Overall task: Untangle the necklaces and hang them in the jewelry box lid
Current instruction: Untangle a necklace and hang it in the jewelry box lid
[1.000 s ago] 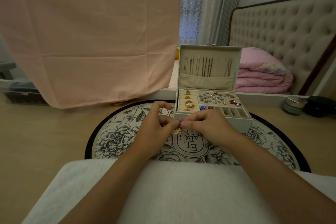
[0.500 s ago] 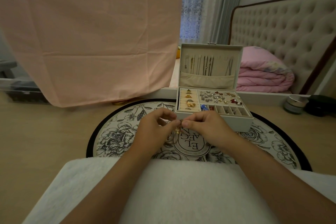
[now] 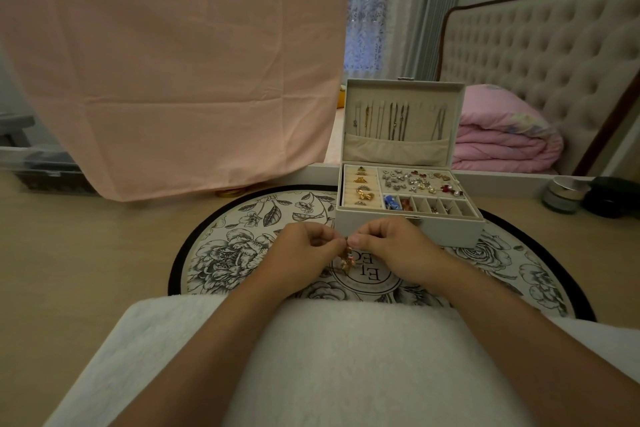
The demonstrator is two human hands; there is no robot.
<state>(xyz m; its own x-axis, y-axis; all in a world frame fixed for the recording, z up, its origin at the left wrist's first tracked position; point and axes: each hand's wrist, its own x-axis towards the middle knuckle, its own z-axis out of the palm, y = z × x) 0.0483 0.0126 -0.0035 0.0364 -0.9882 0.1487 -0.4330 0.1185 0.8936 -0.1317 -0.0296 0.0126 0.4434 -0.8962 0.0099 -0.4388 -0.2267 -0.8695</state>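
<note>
A white jewelry box [image 3: 408, 224] stands open on a round floral mat [image 3: 249, 239]. Several thin necklaces [image 3: 394, 121] hang inside its upright lid [image 3: 403, 88], above a beige pocket. Rings and earrings fill the tray compartments. Just in front of the box, my left hand [image 3: 301, 253] and my right hand [image 3: 391, 250] meet fingertip to fingertip. Both pinch a small gold tangled necklace [image 3: 347, 258] that dangles in a clump between them, above the mat.
A pink cloth [image 3: 166, 62] hangs at the left, reaching down to the wooden floor. A folded pink quilt [image 3: 502, 142] and tufted headboard lie behind the box. Two round jars [image 3: 564, 196] sit at the right. A white towel [image 3: 329, 357] covers my lap.
My hands stay together pinching the tangle; the gold clump now hangs lower and shows more between my fingers. The view has shifted slightly.
</note>
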